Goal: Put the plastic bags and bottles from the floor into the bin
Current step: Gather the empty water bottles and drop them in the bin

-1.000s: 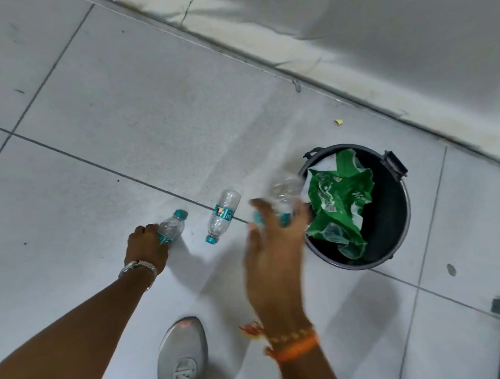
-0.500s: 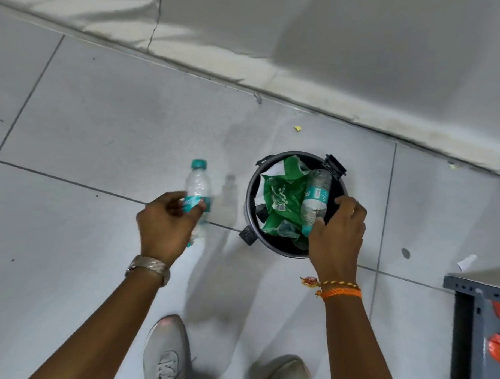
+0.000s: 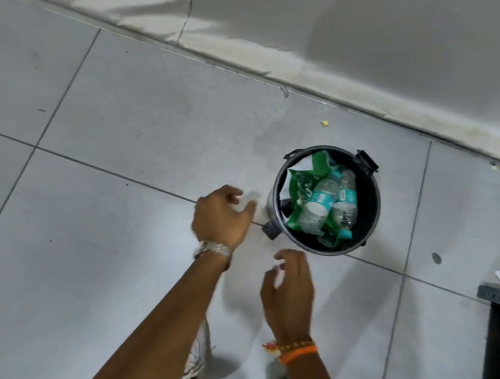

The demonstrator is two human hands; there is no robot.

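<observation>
The round black plastic bin (image 3: 372, 210) stands on the grey tiled floor (image 3: 132, 128) near the wall (image 3: 362, 37), and it holds a crumpled green plastic bag (image 3: 300, 182) with two clear plastic bottles bearing teal labels lying on top: the left bottle (image 3: 319, 203) and the right bottle (image 3: 346, 204) rest side by side, leaning across the bag, as dropped items would settle. A further clear bottle with a teal cap (image 3: 333, 239) appears to sit lower down, though this is partly hidden. The left hand (image 3: 222, 216), with a metal watch (image 3: 212, 249) at the wrist, hangs beside the bin with its grip loose and empty, fingers spread. The right hand (image 3: 289, 287), with orange wrist threads (image 3: 297, 352), is just short of the rim, likewise open and holding nothing. Half a second earlier each hand held one bottle, the right already over the bin and the left beside it; both bottles are now inside and both hands have drawn back. No bag or bottle is visible on the floor in view; only small scraps (image 3: 325, 123) remain, so the task appears complete or nearly so.
</observation>
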